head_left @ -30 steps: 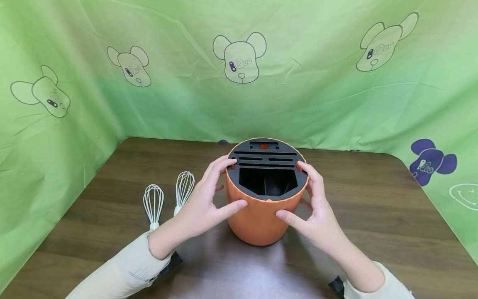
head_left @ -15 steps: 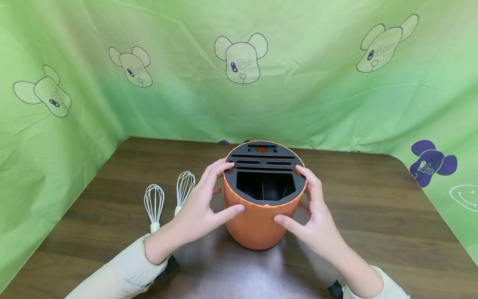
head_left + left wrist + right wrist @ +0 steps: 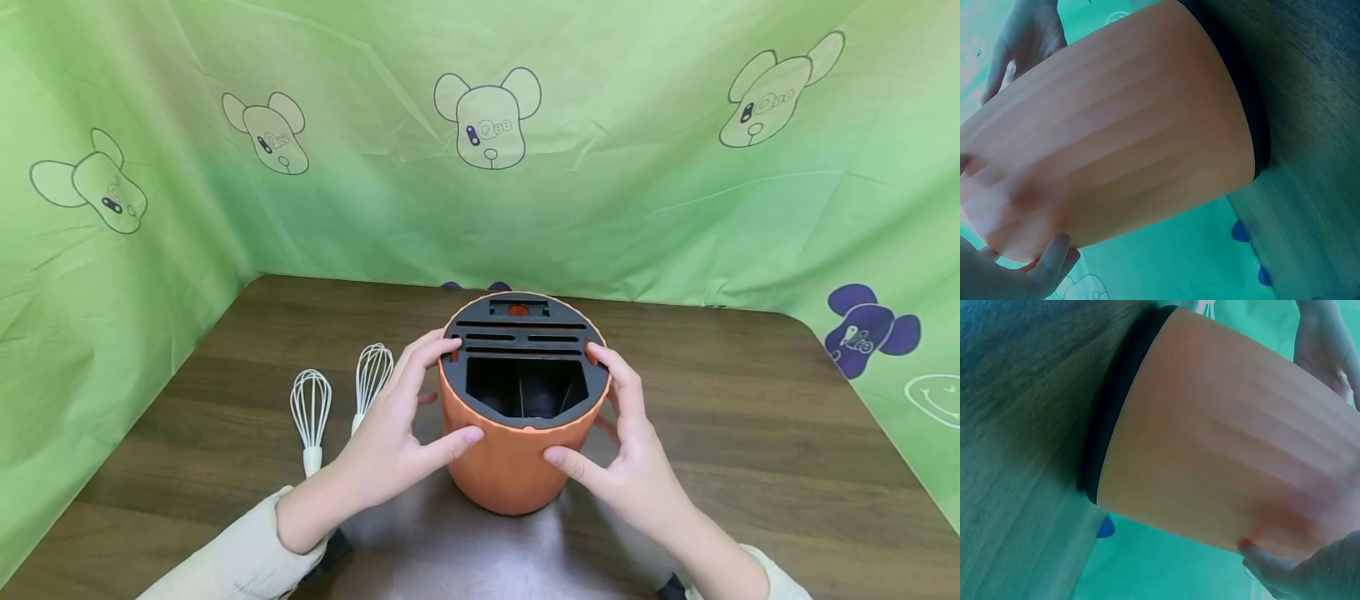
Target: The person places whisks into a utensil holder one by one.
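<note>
An orange utensil holder (image 3: 513,475) stands upright in the head view, with a slotted black top insert (image 3: 525,337) that has one large divided opening at the front. My left hand (image 3: 393,442) holds its left side, index fingertip on the insert and thumb on the front wall. On the opposite side my right hand (image 3: 637,454) grips it likewise, thumb to the front. In the left wrist view the ribbed wall fills the middle, and a black base (image 3: 1261,140) shows at the table. Fingers behind the holder are partly hidden.
Two white whisks lie left of the holder on the dark wooden table (image 3: 750,417): a left whisk (image 3: 310,412) and a right whisk (image 3: 372,379), their handles hidden behind my left arm. A green printed curtain (image 3: 375,208) hangs around the table's back and sides.
The holder has moved toward me and slightly left, with both hands moving along on its sides. The whisks have stayed in place.
</note>
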`<state>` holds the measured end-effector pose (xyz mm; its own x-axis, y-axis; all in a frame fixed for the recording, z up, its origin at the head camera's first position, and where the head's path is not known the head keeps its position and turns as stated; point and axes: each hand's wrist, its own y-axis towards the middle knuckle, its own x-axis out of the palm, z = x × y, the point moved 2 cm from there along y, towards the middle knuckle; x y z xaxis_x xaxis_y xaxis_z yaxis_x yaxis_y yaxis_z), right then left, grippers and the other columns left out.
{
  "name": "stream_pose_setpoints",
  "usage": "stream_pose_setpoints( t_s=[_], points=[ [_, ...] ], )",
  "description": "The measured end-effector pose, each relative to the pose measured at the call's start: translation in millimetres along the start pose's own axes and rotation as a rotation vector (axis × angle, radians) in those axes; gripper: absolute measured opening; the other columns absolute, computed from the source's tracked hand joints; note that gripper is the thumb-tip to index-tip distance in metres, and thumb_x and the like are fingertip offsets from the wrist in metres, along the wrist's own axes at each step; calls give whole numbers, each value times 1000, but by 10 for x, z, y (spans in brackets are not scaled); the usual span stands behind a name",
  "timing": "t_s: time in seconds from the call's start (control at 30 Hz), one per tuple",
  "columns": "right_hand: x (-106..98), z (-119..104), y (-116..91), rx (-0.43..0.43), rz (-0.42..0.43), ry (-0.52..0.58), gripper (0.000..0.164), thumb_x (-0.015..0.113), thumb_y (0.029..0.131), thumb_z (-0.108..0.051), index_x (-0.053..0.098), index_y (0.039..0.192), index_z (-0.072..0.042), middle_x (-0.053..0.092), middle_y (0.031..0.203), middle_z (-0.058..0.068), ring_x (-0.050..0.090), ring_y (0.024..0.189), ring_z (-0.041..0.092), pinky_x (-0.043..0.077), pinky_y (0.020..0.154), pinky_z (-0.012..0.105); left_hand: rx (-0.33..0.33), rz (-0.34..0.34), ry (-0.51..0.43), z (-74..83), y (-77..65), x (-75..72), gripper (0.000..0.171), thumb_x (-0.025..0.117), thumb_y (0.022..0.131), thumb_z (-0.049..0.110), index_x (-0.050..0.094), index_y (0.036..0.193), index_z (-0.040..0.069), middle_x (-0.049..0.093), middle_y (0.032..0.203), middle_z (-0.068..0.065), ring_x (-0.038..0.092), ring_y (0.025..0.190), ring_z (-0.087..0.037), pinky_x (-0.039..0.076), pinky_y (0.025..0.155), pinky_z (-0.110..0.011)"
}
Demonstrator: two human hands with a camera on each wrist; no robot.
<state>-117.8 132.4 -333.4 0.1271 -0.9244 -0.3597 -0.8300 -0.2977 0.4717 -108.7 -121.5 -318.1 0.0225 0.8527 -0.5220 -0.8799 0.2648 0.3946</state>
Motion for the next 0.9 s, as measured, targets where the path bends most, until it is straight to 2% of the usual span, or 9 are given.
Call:
stream_pose_setpoints(
  t_s=[0.37, 0.57, 0.67, 0.77, 0.9],
  points=[
    [32, -40, -33, 4, 2, -11, 113, 84, 67, 8, 20, 157, -17, 33, 157, 3, 40, 138, 11, 44, 97, 12, 1, 7, 7, 21, -45, -29, 77, 79, 84, 31, 35, 148, 28, 30, 158, 7, 40, 140, -12, 56, 94, -41],
    [-4, -31, -22, -12, -32, -37, 112, 84, 67, 7, 21, 157, -15, 33, 156, 3, 40, 137, 10, 45, 98, 16, 18, 17, 19, 22, -56, -33, 77, 79, 84, 31, 36, 148, 28, 32, 157, 5, 41, 139, -14, 57, 92, -39],
    [-62, 2, 13, -97, -59, -40, 108, 86, 66, 5, 26, 155, -7, 29, 159, 8, 34, 144, 13, 41, 106, 16, 31, 22, 23, 17, -57, -31, 76, 78, 84, 31, 36, 148, 28, 33, 157, 4, 42, 138, -15, 57, 92, -39],
    [-135, 23, 81, -195, -91, -45, 103, 89, 67, -3, 31, 151, 0, 23, 162, 14, 25, 151, 20, 30, 114, 15, 28, 18, 21, 11, -53, -31, 76, 78, 84, 31, 36, 148, 28, 32, 157, 6, 42, 139, -13, 57, 92, -38],
    [-225, 27, 190, -289, -128, -94, 97, 89, 74, -27, 36, 149, 3, 19, 164, 17, 15, 154, 29, 21, 120, 18, 16, 3, 14, 8, -47, -38, 76, 78, 85, 31, 36, 148, 30, 29, 159, 8, 39, 140, -11, 56, 94, -37]
  ],
)
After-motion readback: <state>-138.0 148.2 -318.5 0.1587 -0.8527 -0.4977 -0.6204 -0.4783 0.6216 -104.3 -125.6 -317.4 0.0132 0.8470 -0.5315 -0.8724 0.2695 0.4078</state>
